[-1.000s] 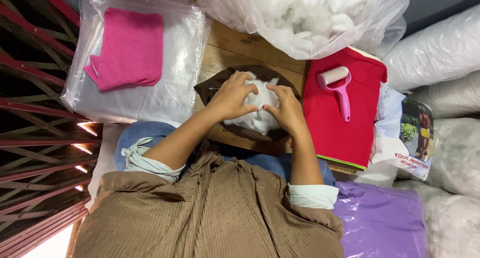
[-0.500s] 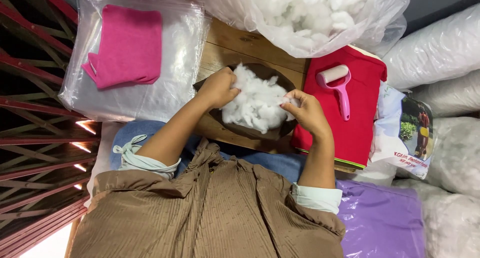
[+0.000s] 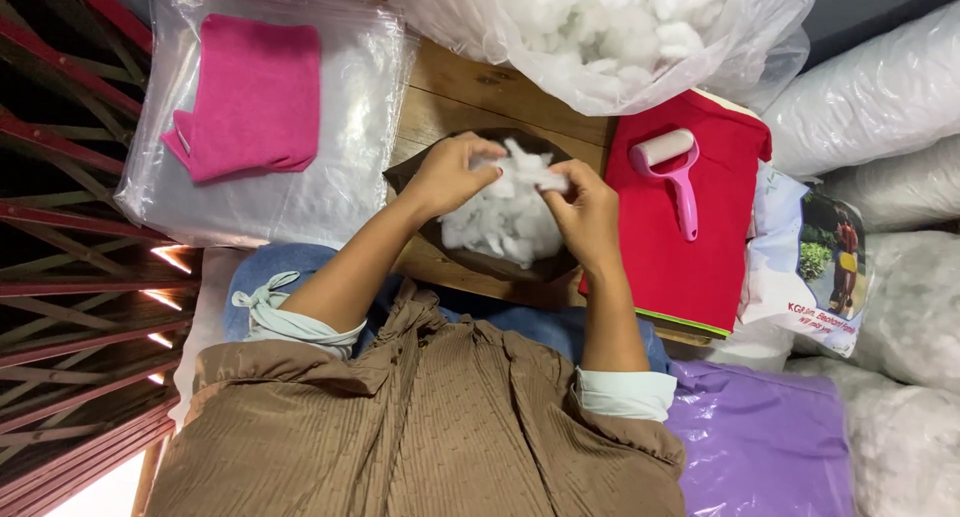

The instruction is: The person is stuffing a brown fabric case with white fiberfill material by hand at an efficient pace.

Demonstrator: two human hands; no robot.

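White stuffing [image 3: 505, 222] pinched in both grips — left hand [image 3: 447, 177], right hand [image 3: 588, 212]; bags crowding every edge

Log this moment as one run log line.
left hand: pinching white stuffing | right hand: pinching same clump | stuffing: inside dark brown fabric shell on wooden table | lint roller: on red cloth

A single head camera looks straight down, close over the person's brown ribbed lap [image 3: 430, 427] and the wooden table [image 3: 470, 87] ahead.
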